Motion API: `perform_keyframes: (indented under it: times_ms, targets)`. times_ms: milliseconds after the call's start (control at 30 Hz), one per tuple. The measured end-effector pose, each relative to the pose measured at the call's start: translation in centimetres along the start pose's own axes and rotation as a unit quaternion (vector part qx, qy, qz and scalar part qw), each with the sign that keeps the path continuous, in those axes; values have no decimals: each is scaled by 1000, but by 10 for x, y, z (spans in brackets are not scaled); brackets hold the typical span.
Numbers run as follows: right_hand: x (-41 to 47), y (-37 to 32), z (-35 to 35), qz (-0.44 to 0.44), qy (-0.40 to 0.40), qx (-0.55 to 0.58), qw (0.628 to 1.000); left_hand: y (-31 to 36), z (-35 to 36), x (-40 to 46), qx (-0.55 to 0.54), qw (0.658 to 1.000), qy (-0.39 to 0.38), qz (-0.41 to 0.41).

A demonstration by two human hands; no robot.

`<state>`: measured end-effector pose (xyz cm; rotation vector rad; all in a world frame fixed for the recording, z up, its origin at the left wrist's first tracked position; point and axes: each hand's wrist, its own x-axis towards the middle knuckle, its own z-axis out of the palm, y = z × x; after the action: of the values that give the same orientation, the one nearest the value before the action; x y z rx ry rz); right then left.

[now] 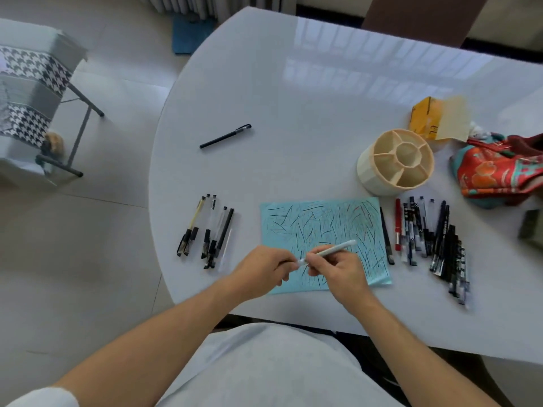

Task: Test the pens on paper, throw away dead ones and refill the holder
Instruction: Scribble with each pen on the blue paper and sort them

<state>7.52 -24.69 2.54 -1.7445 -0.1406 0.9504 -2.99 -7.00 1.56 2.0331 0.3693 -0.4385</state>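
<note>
We hold white pen point(329, 251) over blue paper point(323, 227) near front edge of white surface point(293, 113). Our right hand point(340, 268) grip clamped round barrel; our left hand point(264, 270) grip pinches pen's lower end. Cream holder point(395, 161) stands beyond paper, to right. Pen row point(432, 242) right of paper, smaller group point(208, 230) left, lone black pen point(225, 136) farther back.

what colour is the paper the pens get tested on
Light blue rectangular paper sheet, covered in mostly dark scribbled strokes; the head view shows it best.
</note>
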Motion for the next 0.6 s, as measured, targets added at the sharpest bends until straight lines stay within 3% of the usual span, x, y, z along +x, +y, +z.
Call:
perform_keyframes:
  times_ms: [67, 200, 400, 600]
  targets:
    - [4, 1, -1, -6, 28, 10, 1000, 4, -1, 1, 61, 998, 24, -2]
    - [33, -4, -29, -8, 170, 84, 982, -21, -11, -11, 165, 983, 74, -41]
    - [66, -13, -17, -20, 74, 12, 997, -46, -10, -30, 188, 972, 141, 6]
    - [77, -10, 19, -75, 52, -136, 987, -46, 2, -21, 210, 975, 78, 12]
